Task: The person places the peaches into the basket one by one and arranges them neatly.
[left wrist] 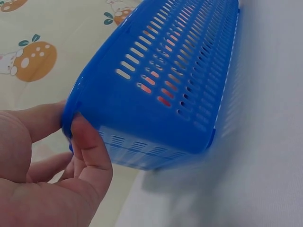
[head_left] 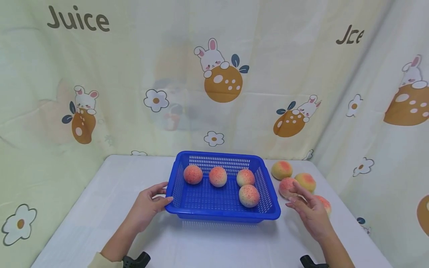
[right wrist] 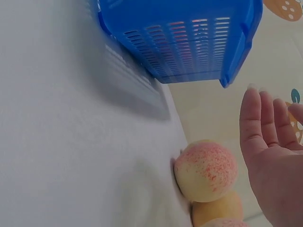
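Note:
A blue plastic basket [head_left: 218, 213] with slotted sides stands in the middle of the head view. Inside it are several peaches, among them a red one [head_left: 193, 174] at the left and a paler one [head_left: 249, 196] at the right. My left hand [head_left: 149, 206] pinches the basket's left rim between thumb and fingers, clearly seen in the left wrist view. My right hand [head_left: 310, 213] is beside the basket's right end, fingers loosely extended and holding nothing. The right wrist view shows its fingers [right wrist: 251, 118] apart from both the basket and the loose peaches.
Several more peaches lie on the white table [head_left: 134, 169] right of the basket, including a yellow one [head_left: 282, 170] at the back and a pink one [head_left: 286, 187] partly behind my right hand. A printed curtain [head_left: 174, 123] closes off the back and sides.

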Demonstrator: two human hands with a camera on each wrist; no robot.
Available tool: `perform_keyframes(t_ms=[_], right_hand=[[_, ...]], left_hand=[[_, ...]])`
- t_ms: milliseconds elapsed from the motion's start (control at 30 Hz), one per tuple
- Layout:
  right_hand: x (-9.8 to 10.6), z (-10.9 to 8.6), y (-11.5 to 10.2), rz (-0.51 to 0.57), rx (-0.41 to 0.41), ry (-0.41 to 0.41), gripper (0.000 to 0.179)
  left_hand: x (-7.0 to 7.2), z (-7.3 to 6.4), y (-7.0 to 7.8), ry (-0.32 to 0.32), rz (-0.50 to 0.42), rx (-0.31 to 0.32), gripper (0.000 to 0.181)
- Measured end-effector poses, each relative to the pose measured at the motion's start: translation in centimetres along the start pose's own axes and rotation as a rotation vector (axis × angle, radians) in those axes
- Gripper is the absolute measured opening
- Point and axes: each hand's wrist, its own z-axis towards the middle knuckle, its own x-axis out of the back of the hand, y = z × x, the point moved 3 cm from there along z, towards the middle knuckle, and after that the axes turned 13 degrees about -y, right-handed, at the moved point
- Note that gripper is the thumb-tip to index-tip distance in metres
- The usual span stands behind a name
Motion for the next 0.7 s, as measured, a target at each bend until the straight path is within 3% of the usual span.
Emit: perform_keyframes(t_ms=[333,700], right_hand=[[1.5,-0.6,-0.2,0.015,0.086,0.04,0.054],[3.0,-1.0,-0.5,-0.216,-0.051,0.199,0.06]], left_hand=[[0.5,0.1,-0.3,-0.052,-0.059,-0.013,0.066],[0.8,0.6,-0.5,-0.092,-0.086,0.004,0.07]])
